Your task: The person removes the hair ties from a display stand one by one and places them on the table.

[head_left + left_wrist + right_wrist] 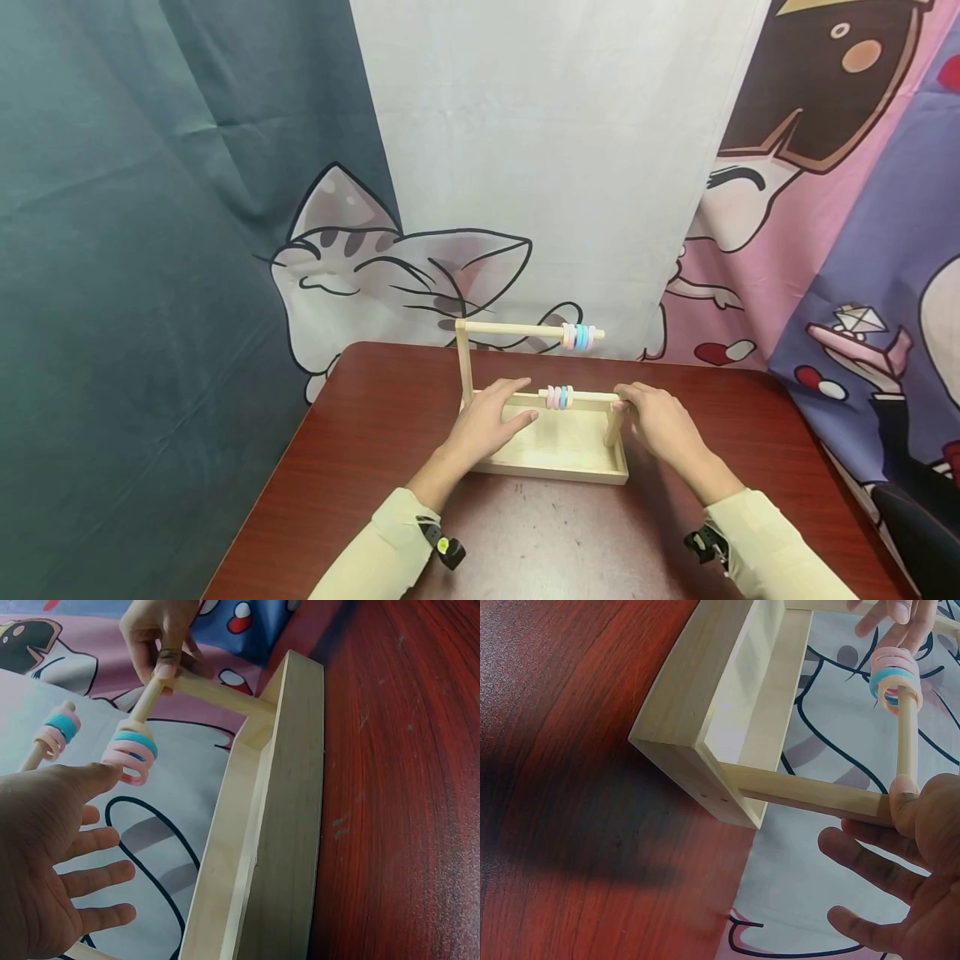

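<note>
A pale wooden rack (pixel 551 473) with a shallow tray base stands on the table, with a tall post at left and a short post (pixel 810 796) at right. Pink, blue and cream rings (pixel 558 397) hang near the free end of its lower dowel (pixel 147 701). More such rings (pixel 579 337) sit on the upper dowel (pixel 517 329). My left hand (pixel 483 425) is spread with straight fingers, its thumb tip right by the lower rings; whether it touches them I cannot tell. With thumb and forefinger, my right hand (pixel 667 421) pinches the short post's top, where the lower dowel joins.
The rack rests on a red-brown wooden table (pixel 540 542), near its far edge. Behind hangs a printed cloth (pixel 570 167) with a cartoon cat, and a plain dark curtain part (pixel 150 292) is at left. Each wrist carries a dark strapped camera (pixel 447 550).
</note>
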Available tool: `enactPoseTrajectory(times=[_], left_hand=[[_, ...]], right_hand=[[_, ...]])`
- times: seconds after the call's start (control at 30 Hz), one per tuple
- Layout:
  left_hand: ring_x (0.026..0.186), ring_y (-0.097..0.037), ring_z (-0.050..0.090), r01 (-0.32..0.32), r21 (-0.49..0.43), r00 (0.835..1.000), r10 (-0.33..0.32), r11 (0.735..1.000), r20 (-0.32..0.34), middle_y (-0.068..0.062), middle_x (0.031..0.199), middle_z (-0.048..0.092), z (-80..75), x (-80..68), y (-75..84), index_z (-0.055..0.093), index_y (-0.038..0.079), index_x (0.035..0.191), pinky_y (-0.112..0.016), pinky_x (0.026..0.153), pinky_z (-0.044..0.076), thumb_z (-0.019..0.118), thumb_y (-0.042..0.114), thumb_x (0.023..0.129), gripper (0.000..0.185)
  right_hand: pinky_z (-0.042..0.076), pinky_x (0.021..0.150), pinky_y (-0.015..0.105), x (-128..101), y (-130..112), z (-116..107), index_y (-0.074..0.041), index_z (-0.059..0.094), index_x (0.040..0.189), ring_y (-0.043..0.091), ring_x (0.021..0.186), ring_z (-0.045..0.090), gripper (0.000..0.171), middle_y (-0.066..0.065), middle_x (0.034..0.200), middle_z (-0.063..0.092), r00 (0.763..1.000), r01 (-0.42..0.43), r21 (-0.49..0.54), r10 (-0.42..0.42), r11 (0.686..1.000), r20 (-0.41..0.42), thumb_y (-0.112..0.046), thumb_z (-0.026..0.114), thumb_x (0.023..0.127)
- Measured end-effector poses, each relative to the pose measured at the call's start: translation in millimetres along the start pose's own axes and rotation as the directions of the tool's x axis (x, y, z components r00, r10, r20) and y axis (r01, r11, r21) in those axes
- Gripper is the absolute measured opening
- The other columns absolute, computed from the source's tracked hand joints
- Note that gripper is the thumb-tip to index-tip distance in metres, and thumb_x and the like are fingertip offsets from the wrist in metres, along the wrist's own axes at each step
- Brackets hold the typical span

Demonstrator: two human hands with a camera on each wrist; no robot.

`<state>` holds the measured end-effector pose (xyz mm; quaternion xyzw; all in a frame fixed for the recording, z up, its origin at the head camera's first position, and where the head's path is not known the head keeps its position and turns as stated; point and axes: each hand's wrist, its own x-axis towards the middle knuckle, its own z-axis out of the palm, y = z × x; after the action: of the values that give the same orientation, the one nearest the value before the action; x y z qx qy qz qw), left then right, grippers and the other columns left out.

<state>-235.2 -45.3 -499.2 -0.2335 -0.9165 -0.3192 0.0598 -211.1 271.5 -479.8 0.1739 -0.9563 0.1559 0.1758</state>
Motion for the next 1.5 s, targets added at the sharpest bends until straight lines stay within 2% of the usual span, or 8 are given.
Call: enactPoseTrajectory(times=[0.37,0.63,1.2,1.5], left_hand=[[0.147,-0.025,0.063,-0.021,-0.007,1.000,0.021,1.000,0.003,-0.001,0.158,0.066,3.7,3.3,2.0,0.059,0.025,0.160,-0.050,0.118,0.053,0.074,0.046,0.106,0.061],[0.146,-0.024,0.064,-0.051,0.008,0.999,0.051,0.999,0.003,0.000,0.156,0.067,6.5,7.0,3.3,0.060,0.024,0.160,-0.048,0.117,0.054,0.075,0.044,0.105,0.060],[0.143,-0.022,0.066,-0.063,0.020,0.998,0.063,0.998,0.015,0.002,0.153,0.069,10.1,12.3,10.8,0.060,0.025,0.159,-0.048,0.113,0.057,0.074,0.045,0.106,0.059],[0.142,-0.022,0.067,-0.059,0.017,0.998,0.058,0.998,0.030,0.002,0.154,0.068,13.9,17.1,12.4,0.059,0.027,0.160,-0.048,0.112,0.058,0.074,0.044,0.106,0.059]], right_hand=[[0.052,0.060,0.047,-0.3,-0.5,-0.7,-0.009,0.077,0.105,0.024,0.068,0.063,0.013,0.003,0.087,0.073,0.999,0.022,-0.008,-0.023,1.000,-0.041,0.001,0.080,0.096],[0.054,0.063,0.048,-0.6,-0.7,-1.0,-0.007,0.078,0.108,0.025,0.070,0.064,0.014,0.005,0.090,0.075,0.999,0.016,-0.009,-0.016,1.000,-0.030,0.001,0.078,0.097],[0.048,0.060,0.043,0.5,-0.4,0.1,-0.010,0.074,0.100,0.021,0.067,0.055,0.009,0.003,0.082,0.066,1.000,0.004,-0.006,-0.004,1.000,-0.013,-0.002,0.078,0.099],[0.053,0.062,0.046,0.1,-0.6,-0.3,-0.007,0.076,0.106,0.023,0.069,0.061,0.010,0.005,0.088,0.073,1.000,0.008,-0.011,-0.008,1.000,-0.016,-0.001,0.077,0.099]])
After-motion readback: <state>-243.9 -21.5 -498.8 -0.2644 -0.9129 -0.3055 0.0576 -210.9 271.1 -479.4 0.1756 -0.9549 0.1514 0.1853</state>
